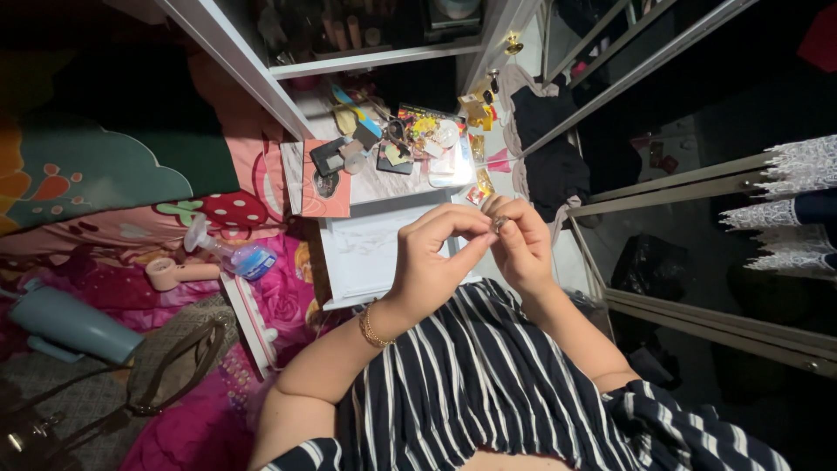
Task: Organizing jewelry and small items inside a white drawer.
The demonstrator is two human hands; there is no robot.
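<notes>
My left hand (433, 262) and my right hand (521, 244) meet in front of me, fingertips pinched together on a small silver ring-like piece (500, 224). Which hand carries it I cannot tell; both touch it. A gold bracelet (372, 329) circles my left wrist. Below the hands lies my navy and white striped garment (471, 384). Just beyond the hands is a white open drawer (366, 249).
A white table top (384, 179) holds several small trinkets, cards and a pink box (324, 179). To the left lie a spray bottle (231, 253), a teal tumbler (65, 324), a handbag (166, 358) and pink bedding. Mirrored sliding doors (697, 183) stand at right.
</notes>
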